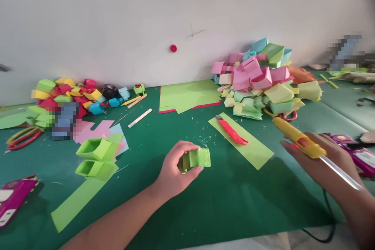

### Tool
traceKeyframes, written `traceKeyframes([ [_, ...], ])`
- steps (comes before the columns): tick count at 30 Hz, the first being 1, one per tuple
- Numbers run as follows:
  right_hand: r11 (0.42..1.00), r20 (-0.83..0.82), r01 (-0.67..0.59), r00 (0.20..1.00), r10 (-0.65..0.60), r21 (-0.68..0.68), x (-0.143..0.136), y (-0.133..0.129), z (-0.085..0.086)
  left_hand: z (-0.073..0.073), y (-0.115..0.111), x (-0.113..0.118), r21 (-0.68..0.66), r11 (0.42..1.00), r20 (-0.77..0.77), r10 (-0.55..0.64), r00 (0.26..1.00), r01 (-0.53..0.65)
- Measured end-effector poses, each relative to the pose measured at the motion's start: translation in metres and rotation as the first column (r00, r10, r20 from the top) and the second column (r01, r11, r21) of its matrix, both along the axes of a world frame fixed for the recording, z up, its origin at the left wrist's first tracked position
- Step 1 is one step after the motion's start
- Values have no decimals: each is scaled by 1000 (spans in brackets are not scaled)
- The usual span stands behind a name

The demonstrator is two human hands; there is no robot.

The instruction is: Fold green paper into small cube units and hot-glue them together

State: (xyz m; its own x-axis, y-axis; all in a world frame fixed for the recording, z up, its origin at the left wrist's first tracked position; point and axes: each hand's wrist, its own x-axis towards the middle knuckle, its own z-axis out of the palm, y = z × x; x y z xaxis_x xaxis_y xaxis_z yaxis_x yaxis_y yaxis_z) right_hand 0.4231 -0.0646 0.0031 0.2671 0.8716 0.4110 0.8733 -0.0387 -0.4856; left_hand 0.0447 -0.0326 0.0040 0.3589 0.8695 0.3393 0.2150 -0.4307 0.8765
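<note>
My left hand [177, 168] is closed around a small folded green paper piece [203, 157], one squarish end of it facing right. In my right hand [328, 160] is a yellow glue gun [301, 138], with a clear glue stick [341, 172] sticking out of its back end. Between the hands, a red utility knife [233, 131] lies across a green paper strip [258, 154]. To the left of my left hand, two open green paper boxes [92, 148] stand beside another green strip [79, 203].
Folded paper boxes in many colours are heaped at the back right [252, 74] and back left [67, 93]. Green sheets [190, 95] lie by the white partition [117, 27]. Purple devices [17, 199] sit at both sides. A black cord [329, 218] hangs near the front edge.
</note>
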Motion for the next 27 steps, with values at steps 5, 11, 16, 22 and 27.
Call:
traceKeyframes([
  [5, 982, 388, 38, 921, 37, -185, 36, 3, -18, 2, -2, 1, 123, 992, -60, 3, 998, 4],
  [11, 872, 287, -38, 936, 202, -488, 57, -1, -24, 6, -4, 1, 171, 985, -47, -8, 999, 16],
  [16, 962, 288, -74, 946, 151, -261, 17, -17, 5, 8, -9, 4, 199, 979, -21, 51, 998, -46],
  [22, 817, -196, -576, 806, 558, -41, -136, -40, 19, 7, -16, 7, 220, 962, 27, 158, 987, -160],
  [27, 757, -538, -651, 618, 573, 59, -205, -38, 12, 5, -17, 5, 192, 969, 31, 155, 987, -158],
])
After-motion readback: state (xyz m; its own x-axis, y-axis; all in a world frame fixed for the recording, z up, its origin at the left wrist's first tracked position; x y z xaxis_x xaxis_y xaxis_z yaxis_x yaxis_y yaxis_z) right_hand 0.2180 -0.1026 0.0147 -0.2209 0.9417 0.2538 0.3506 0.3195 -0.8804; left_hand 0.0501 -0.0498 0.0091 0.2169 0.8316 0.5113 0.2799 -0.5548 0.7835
